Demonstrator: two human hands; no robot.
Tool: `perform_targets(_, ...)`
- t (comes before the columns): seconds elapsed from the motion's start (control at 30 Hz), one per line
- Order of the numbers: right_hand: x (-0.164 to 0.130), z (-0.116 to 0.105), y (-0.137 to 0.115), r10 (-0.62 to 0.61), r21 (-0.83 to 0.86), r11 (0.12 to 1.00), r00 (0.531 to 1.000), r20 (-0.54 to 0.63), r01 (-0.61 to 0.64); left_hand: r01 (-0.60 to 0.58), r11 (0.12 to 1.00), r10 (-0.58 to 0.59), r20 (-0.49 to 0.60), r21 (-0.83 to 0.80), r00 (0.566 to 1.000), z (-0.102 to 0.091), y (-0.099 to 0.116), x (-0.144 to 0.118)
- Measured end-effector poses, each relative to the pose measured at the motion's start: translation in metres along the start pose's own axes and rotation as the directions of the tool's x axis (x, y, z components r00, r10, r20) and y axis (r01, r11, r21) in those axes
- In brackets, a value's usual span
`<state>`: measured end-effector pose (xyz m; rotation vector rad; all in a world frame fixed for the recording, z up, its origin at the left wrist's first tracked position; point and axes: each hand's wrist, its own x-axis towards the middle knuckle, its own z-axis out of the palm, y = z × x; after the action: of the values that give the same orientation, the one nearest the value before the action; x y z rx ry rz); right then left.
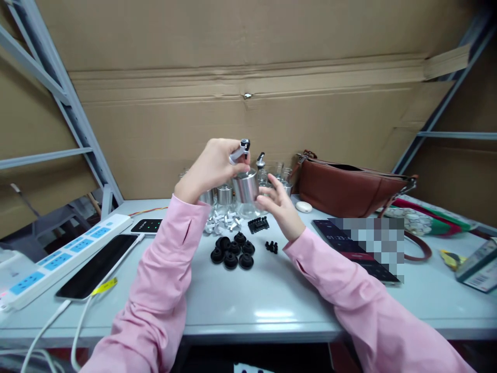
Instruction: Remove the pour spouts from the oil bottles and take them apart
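Observation:
My left hand (223, 160) is closed around the neck of a glass bottle with a brushed-metal sleeve (247, 187), at its silver and black pour spout (241, 149). The bottle is upright, and its clear glass base shows under the sleeve. To its right, my right hand (282, 203) has its fingers apart and curved toward the bottle; whether they touch it I cannot tell. More glass bottles with metal sleeves (224, 195) stand behind, one bearing a spout (261, 160). Closer to me lie white-grey plastic parts (221, 223), black ribbed stoppers (232, 252) and small black pieces (272, 247).
Left are a power strip (70, 254), a phone with a cable (99, 264) and a small black device (146, 226). On the right lie a brown bag (345, 189), a tablet-like screen (349, 248), a white round case (303, 206) and a box (479, 267). Cardboard (248, 124) stands behind.

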<state>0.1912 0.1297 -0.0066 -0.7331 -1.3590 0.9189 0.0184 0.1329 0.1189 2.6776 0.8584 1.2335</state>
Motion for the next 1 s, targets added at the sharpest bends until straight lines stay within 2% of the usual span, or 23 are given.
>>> perform_targets(0.1,0.004,-0.01,-0.001,0.016,0.004,1.0,0.99,-0.141,-0.015,-0.019,0.988,0.031,-0.082,0.152,0.996,-0.006,-0.001,0.0)
perform_targets(0.2,0.006,-0.016,-0.004,0.005,-0.01,1.0,0.976,-0.217,-0.007,0.013,0.972,0.003,-0.069,0.236,0.998,-0.003,-0.017,0.001)
perform_targets(0.3,0.006,-0.017,-0.005,-0.023,-0.027,0.999,0.971,-0.237,0.018,0.03,0.957,-0.014,-0.056,0.288,0.998,0.003,-0.036,0.004)
perform_targets(0.47,0.005,-0.015,-0.006,-0.032,-0.026,0.999,0.975,-0.22,0.027,0.023,0.926,-0.004,-0.051,0.376,0.999,0.007,-0.051,0.006)
perform_targets(0.67,0.003,-0.012,-0.006,-0.047,-0.045,0.998,0.984,-0.17,0.04,0.074,0.893,-0.062,-0.041,0.445,0.997,0.01,-0.062,0.004)
perform_targets(0.87,0.002,-0.009,-0.003,-0.07,-0.084,0.994,0.995,-0.075,0.064,0.011,0.884,-0.053,0.077,0.466,0.996,0.026,-0.075,0.002)
perform_targets(1.0,0.0,-0.008,0.0,-0.089,-0.117,0.99,0.995,-0.047,0.083,-0.002,0.872,-0.063,0.115,0.489,0.991,0.036,-0.086,0.0)
